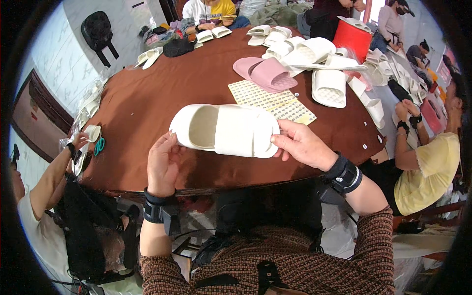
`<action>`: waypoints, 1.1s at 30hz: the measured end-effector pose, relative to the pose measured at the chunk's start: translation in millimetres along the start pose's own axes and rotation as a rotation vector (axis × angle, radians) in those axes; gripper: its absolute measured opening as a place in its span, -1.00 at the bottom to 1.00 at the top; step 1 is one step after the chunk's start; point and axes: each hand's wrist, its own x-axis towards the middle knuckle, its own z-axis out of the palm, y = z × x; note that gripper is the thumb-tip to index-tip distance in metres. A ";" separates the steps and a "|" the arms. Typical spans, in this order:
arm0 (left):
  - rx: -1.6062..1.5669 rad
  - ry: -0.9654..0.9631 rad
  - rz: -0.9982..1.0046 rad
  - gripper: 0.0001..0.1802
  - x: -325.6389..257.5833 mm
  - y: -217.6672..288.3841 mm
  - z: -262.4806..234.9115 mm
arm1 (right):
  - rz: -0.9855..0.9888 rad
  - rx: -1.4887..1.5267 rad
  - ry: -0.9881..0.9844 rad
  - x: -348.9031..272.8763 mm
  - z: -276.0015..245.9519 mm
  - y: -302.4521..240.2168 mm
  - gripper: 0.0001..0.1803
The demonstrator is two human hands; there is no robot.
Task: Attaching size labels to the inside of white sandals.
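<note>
Between my two hands a white slide slipper (236, 129) is held level above the brown-covered table (142, 113). Its heel end points left and its open toe end lies to the right. My left hand (164, 162) pinches the rim of the heel end. On the other end, my right hand (302, 145) grips the toe, thumb on top and fingers partly hidden underneath. Just beyond the slipper lies a yellowish sheet of small printed stickers (295, 110). A pair of pink slippers (268, 74) rests partly over that sheet's far edge.
White slippers (329, 88) crowd the table's right and far side. A red bucket (353, 39) stands at the far right. A black cloth item (178, 47) lies at the far left. Teal-handled scissors (100, 146) lie near a co-worker's arm (54, 172). Another person in yellow (427, 167) sits at right.
</note>
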 end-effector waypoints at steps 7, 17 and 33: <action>0.004 0.029 -0.008 -0.81 -10.4 -4.7 13.2 | 0.027 0.051 0.051 -10.2 -10.6 9.4 -0.76; 0.032 0.023 0.051 -0.83 -0.9 -0.4 3.6 | 0.023 -0.016 0.182 -27.7 -8.4 2.0 -0.76; 0.195 0.011 0.137 -0.60 -69.3 -6.6 -7.6 | 0.068 0.299 0.260 -40.5 -20.4 28.2 -0.79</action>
